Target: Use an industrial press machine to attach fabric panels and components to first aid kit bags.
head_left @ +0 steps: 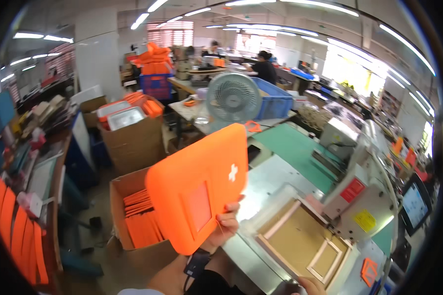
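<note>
My left hand [225, 221] grips the lower right edge of an orange moulded case shell [182, 172] and holds it up off the table. The shell has rounded corners, a small white cross and a rectangular window panel [198, 206]. A thread end seems to hang by my fingers. At the lower edge, my right hand [311, 285] shows only in part, beside the near corner of a wood-framed template [293, 241] lying under the sewing machine [364, 196]. Its fingers are mostly cut off, so I cannot tell what they hold.
A cardboard box [120, 216] of stacked orange pieces stands left of the shell, with another carton [133, 142] behind. Beyond are a fan [234, 98], a blue crate [273, 101] and a green tabletop [295, 147]. A screen [414, 201] stands right; a person [265, 69] sits farther back.
</note>
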The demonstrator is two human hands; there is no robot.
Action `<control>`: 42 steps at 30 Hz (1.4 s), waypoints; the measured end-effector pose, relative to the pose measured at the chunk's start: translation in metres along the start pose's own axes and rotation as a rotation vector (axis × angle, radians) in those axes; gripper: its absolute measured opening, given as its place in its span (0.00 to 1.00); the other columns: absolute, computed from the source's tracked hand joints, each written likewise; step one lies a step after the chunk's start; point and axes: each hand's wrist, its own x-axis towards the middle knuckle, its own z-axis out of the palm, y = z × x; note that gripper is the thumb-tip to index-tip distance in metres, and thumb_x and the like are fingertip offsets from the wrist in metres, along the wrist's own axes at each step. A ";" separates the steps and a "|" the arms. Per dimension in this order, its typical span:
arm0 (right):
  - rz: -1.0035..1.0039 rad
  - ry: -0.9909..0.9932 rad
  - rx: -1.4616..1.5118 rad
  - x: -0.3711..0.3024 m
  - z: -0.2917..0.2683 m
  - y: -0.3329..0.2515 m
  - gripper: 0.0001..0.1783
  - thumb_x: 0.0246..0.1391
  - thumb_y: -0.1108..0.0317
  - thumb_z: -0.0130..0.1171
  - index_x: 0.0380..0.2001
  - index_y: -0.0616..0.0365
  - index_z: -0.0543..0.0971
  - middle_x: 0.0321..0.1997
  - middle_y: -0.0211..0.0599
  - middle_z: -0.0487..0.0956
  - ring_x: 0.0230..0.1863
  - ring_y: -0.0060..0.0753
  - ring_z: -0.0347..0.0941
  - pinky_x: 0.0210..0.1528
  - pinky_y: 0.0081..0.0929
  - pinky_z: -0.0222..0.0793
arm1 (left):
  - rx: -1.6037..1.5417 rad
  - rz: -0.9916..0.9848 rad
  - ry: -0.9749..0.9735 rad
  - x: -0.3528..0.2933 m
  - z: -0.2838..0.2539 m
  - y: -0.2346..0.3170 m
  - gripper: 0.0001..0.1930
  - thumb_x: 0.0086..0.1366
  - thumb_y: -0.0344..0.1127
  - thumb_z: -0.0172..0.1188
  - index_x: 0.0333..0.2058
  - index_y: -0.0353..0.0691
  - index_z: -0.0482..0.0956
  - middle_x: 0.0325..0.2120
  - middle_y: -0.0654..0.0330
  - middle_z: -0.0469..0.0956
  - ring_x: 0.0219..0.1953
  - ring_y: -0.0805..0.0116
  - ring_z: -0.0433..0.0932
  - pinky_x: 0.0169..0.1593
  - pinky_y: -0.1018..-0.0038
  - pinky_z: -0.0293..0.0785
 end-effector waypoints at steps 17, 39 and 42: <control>-0.474 -0.199 0.346 0.034 0.063 -0.044 0.17 0.48 0.78 0.64 0.44 0.63 0.81 0.45 0.47 0.82 0.47 0.51 0.77 0.49 0.37 0.73 | -0.247 -0.099 -0.118 -0.016 0.002 0.019 0.27 0.74 0.35 0.43 0.64 0.30 0.45 0.26 0.53 0.72 0.18 0.68 0.77 0.21 0.77 0.71; -0.244 -0.059 0.351 0.013 0.072 -0.014 0.08 0.56 0.81 0.58 0.37 0.61 0.82 0.32 0.42 0.81 0.28 0.34 0.79 0.30 0.25 0.73 | -0.147 -0.046 -0.146 -0.013 0.013 0.027 0.14 0.70 0.37 0.50 0.48 0.35 0.66 0.29 0.56 0.75 0.26 0.68 0.76 0.29 0.74 0.75; -0.233 -0.071 0.353 0.012 0.072 -0.016 0.08 0.55 0.81 0.59 0.38 0.61 0.82 0.33 0.42 0.81 0.30 0.37 0.79 0.33 0.27 0.73 | -0.115 -0.014 -0.141 -0.014 0.015 0.032 0.12 0.69 0.37 0.51 0.46 0.35 0.69 0.30 0.56 0.76 0.28 0.68 0.76 0.31 0.74 0.76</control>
